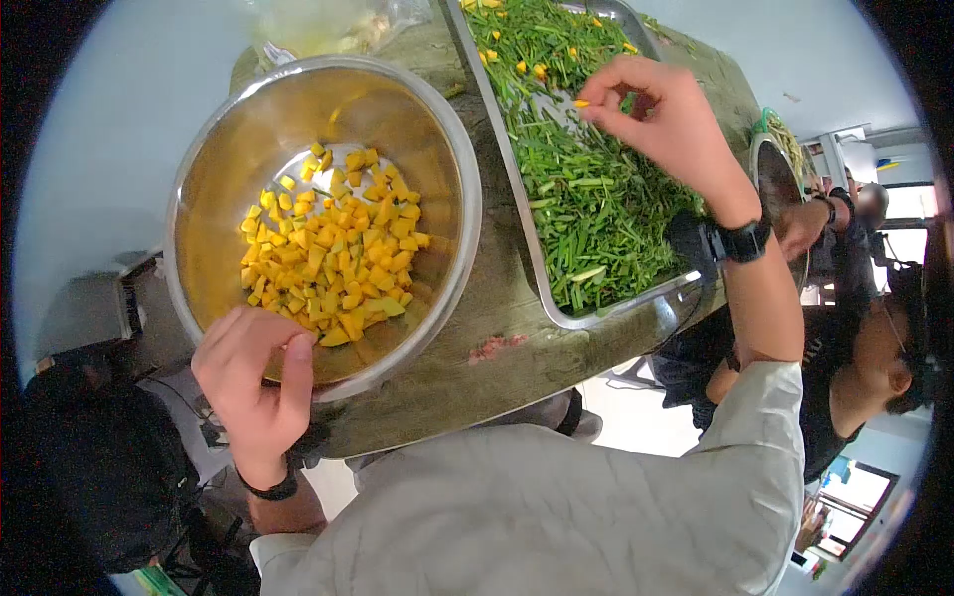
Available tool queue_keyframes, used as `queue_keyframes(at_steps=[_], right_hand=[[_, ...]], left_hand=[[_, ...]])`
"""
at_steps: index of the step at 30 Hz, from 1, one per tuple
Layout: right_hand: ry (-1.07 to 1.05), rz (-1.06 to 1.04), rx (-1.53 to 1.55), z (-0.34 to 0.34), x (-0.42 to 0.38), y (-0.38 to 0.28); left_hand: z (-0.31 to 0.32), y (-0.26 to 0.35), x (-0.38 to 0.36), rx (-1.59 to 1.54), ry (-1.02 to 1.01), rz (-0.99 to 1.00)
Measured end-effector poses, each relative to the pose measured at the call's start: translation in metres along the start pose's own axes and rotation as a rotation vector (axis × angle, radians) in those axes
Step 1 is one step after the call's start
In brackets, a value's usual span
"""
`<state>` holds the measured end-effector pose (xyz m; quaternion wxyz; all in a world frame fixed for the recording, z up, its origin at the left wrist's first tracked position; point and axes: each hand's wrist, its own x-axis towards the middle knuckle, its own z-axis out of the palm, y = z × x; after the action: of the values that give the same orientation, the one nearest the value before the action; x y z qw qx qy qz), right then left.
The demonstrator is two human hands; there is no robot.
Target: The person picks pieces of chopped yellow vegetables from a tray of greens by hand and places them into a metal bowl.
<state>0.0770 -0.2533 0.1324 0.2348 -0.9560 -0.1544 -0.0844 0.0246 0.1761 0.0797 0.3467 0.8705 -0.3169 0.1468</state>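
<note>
Diced yellow pumpkin pieces [333, 243], some edged with green skin, are heaped in a large steel bowl [465, 189] on the left. Over its near rim, my left hand [253, 382] is closed in a pinch at the edge of the heap; what it holds, if anything, is hidden. My right hand [676, 129] pinches a small yellow-orange pumpkin piece [581, 103] between thumb and forefinger. Beneath that hand is a metal tray [517, 199] of chopped green stems and leaves [596, 223], with several yellow-orange bits scattered near the far end.
Both containers stand on a worn greenish table [497, 372], with small reddish scraps [495, 347] near its front edge. A clear plastic bag [338, 25] lies behind the bowl. On the right, another person's hand [803, 226] is beside a round metal container [775, 169], and a person in black [835, 397] is close by.
</note>
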Motion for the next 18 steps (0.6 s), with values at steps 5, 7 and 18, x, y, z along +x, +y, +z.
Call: queue_keyframes(at_steps=[5,7,18], right_hand=[[-0.076,-0.177,0.433,0.01,0.025,-0.085],[-0.081,0.015,0.565,0.011,0.039,-0.074],[-0.096,0.161,-0.3,0.063,0.07,0.098]], left_hand=[[0.001,0.002,0.001,0.009,0.017,0.0],[0.001,0.001,0.0,0.002,0.02,-0.009],[-0.001,0.002,0.0,-0.029,0.019,-0.042]])
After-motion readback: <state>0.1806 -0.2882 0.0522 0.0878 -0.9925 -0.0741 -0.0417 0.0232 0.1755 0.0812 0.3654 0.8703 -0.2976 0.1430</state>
